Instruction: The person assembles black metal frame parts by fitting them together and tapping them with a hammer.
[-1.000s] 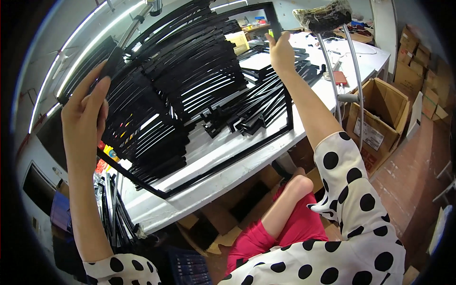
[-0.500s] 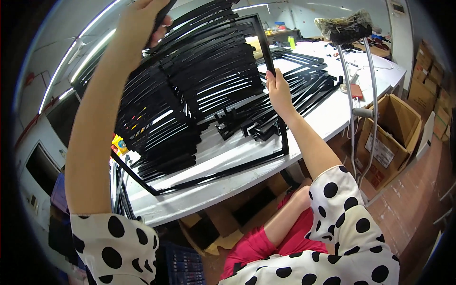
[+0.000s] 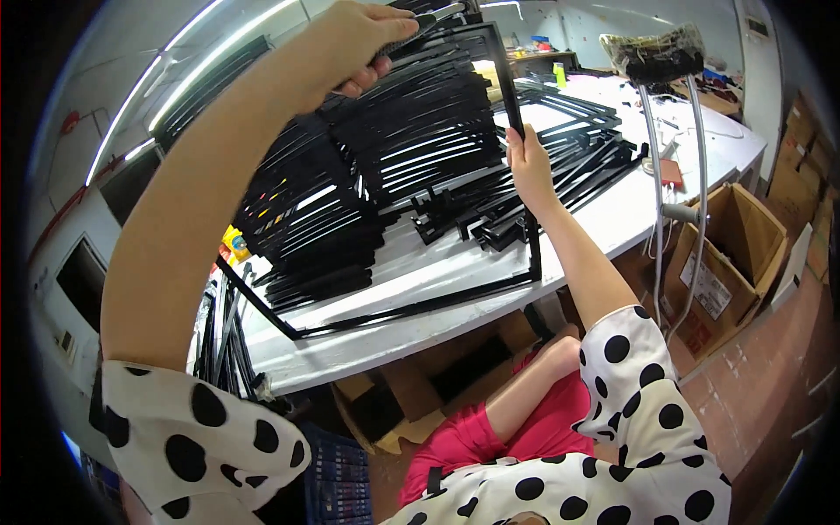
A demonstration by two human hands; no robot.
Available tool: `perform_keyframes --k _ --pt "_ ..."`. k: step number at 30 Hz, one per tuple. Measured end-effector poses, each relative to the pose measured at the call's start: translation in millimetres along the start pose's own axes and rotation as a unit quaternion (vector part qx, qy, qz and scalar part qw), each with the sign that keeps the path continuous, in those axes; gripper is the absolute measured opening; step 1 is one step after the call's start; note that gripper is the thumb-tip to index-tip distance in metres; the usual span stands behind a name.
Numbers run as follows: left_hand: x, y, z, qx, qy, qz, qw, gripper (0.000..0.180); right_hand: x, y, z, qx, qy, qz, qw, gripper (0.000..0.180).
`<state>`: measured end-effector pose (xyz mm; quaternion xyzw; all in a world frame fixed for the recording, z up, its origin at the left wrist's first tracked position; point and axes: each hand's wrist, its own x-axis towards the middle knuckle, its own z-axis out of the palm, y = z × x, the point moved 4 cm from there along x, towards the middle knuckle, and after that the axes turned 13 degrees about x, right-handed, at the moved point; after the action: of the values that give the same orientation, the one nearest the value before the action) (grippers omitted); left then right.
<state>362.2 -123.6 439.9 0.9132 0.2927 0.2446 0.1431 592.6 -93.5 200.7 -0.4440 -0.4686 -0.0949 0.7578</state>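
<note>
While the large black frame (image 3: 411,302) hangs tilted above the white table (image 3: 612,210), left hand (image 3: 359,44) clasps its top rail and right hand (image 3: 529,166) pinches its right rail. Risk: its low corner snagging the stacked black frames (image 3: 350,201) beneath, toppling them.

Metal crutch (image 3: 658,166) against white table (image 3: 411,341), open cardboard box (image 3: 731,249) beside it on floor.
</note>
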Motion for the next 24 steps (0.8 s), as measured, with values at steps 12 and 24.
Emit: perform_keyframes --k 12,24 --pt "-163.4 -177.9 -154.8 -0.036 0.304 -0.077 0.949 0.042 -44.9 -46.7 -18.8 -0.145 0.108 0.013 0.983 0.04" --pt "-289.7 -299.3 -180.9 -0.059 0.357 -0.222 0.905 0.039 178.5 -318.7 115.0 -0.323 -0.033 -0.309 0.894 0.04"
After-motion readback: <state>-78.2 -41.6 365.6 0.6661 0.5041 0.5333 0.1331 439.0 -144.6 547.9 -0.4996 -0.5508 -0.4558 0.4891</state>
